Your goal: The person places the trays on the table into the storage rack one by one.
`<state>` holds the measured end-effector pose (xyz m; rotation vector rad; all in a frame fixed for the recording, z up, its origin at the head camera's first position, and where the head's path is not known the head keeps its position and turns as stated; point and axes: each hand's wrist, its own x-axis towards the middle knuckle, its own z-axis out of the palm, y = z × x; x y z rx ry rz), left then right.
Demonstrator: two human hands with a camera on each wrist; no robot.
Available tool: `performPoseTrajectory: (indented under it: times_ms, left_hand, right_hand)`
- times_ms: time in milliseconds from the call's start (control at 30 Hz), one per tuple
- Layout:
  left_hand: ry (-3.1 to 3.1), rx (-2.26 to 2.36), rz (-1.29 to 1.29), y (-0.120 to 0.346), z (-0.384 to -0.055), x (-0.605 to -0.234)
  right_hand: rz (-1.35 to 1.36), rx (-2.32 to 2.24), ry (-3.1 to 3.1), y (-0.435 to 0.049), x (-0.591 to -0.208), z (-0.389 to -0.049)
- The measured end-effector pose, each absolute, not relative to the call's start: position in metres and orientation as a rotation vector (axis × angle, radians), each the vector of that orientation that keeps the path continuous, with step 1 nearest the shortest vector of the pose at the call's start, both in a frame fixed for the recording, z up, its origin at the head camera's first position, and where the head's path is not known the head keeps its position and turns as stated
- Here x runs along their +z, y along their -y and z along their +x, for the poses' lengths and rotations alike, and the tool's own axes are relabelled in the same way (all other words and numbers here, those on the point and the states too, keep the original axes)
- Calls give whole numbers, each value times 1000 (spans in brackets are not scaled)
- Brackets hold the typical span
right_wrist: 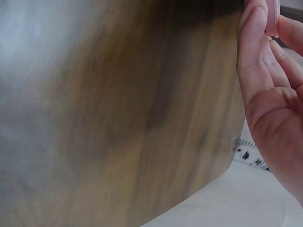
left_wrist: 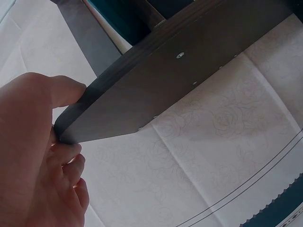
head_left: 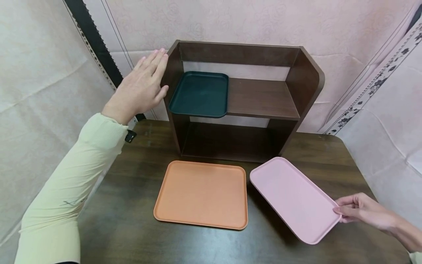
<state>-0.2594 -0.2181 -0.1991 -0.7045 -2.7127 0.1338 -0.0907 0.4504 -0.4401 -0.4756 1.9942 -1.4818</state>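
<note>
My right hand (head_left: 366,212) pinches the right short edge of a pink rectangular tray (head_left: 295,200), which is tilted and raised off the table. In the right wrist view a sliver of the pink tray (right_wrist: 272,19) shows between thumb and fingers. Up at the left, my left hand (head_left: 140,84) rests against the side panel of a dark brown two-tier wooden shelf (head_left: 263,97), its fingers straight. The left wrist view has the thumb on the front edge of that side panel (left_wrist: 142,85). On the upper tier, at the left, lies a dark green tray (head_left: 201,94).
An orange tray (head_left: 201,194) lies flat on the dark wooden table (head_left: 125,227), in front of the shelf and left of the pink tray. Pale patterned cloth (head_left: 230,22) hangs behind the shelf and along both sides.
</note>
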Motion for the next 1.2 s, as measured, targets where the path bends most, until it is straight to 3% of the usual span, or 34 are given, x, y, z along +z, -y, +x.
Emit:
performPoseTrajectory:
  times_ms: [1200]
  left_hand:
    - [2703,116,-714,220,-259,-201]
  right_hand:
    - [-490,-1330,-2227,-397,-324,-93]
